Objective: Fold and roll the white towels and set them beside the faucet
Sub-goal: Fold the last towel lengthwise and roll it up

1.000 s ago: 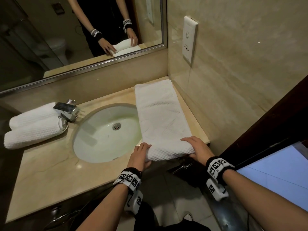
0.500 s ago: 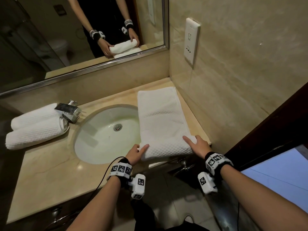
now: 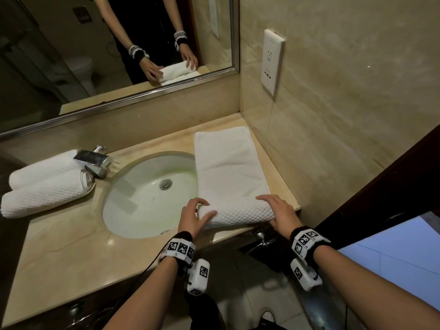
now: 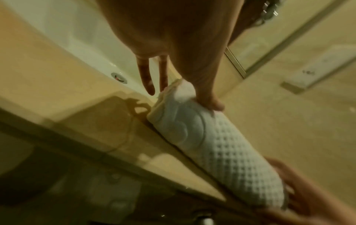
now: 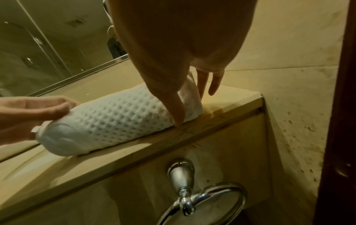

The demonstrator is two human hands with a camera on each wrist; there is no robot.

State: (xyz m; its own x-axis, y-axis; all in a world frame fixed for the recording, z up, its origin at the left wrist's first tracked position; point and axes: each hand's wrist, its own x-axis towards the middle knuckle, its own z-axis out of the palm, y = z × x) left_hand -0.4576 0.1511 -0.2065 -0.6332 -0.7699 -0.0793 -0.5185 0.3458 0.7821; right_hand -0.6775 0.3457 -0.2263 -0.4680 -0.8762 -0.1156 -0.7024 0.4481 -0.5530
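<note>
A white waffle towel (image 3: 228,163) lies lengthwise on the counter to the right of the sink, and its near end is rolled into a thick roll (image 3: 238,216) at the counter's front edge. My left hand (image 3: 202,210) grips the roll's left end (image 4: 221,152), thumb on the near side and fingers over the far side. My right hand (image 3: 273,210) straddles the right end (image 5: 115,118) the same way. Two finished towel rolls (image 3: 45,196) lie side by side left of the chrome faucet (image 3: 95,163).
The oval sink (image 3: 142,210) sits mid-counter, and bare beige counter (image 3: 59,258) runs along its front left. A wall with a socket plate (image 3: 272,63) closes the right side. A mirror (image 3: 71,55) runs behind. A chrome towel ring (image 5: 202,202) hangs below the counter edge.
Half a second ago both hands lay flatter against the roll's near side. Now they reach over the roll, which is a little thicker and farther up the towel.
</note>
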